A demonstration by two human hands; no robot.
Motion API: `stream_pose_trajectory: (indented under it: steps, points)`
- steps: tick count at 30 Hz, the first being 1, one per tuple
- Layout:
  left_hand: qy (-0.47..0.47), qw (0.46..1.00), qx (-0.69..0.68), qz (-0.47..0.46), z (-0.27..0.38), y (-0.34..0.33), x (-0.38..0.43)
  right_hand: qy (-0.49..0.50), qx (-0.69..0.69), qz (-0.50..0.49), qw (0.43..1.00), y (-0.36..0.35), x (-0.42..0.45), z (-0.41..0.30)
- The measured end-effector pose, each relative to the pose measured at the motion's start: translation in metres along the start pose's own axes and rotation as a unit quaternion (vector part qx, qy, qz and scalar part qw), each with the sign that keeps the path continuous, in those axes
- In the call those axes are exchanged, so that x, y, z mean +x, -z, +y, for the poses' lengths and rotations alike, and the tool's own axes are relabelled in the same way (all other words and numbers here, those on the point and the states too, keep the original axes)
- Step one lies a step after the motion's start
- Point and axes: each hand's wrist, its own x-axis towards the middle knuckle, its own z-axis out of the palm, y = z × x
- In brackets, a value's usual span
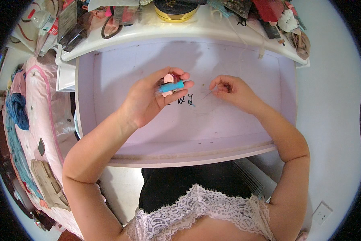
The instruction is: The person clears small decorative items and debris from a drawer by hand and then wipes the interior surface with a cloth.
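Observation:
Palm up over the pulled-out lilac drawer [240,126], my left hand [144,96] holds a few small things in its curled fingers. Among them are a bright blue cylinder [172,86] with a clear end and a pale pink piece [168,78]. Another pink bit [167,94] shows below the cylinder, and something dark red is partly hidden by the fingers. To the right, my right hand [236,90] pinches a thin, straight sliver [207,95], too fine to identify. Black handwritten marks [185,99] show on the drawer floor between the hands.
Behind the drawer, the white desktop [138,33] carries a round black-and-gold case [176,11], a dark hair tie [111,31], a white scrunchie [287,20] and a clear box [69,24]. A bed [37,120] with clothes lies left; a wall [325,90] rises right.

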Motion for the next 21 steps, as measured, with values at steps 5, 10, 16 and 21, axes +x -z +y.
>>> stream_pose_trajectory:
  steps: [5, 10, 16, 21]
  points:
    - [0.001, 1.0, -0.014, -0.002, 0.002, -0.001, 0.0, 0.044, -0.116, 0.009, 0.992, -0.018, -0.004, -0.011]
    - [0.006, 1.0, -0.008, -0.001, 0.002, -0.002, -0.001, 0.223, -0.283, 0.033, 0.932, -0.036, 0.01, -0.003]
    - [-0.005, 1.0, -0.009, -0.011, 0.002, 0.0, -0.002, 0.158, -0.399, 0.024, 0.903, -0.055, 0.018, -0.019]
    - [-0.008, 1.0, -0.005, 0.0, 0.003, -0.001, -0.003, 0.179, -0.359, 0.003, 0.916, -0.053, 0.023, -0.01]
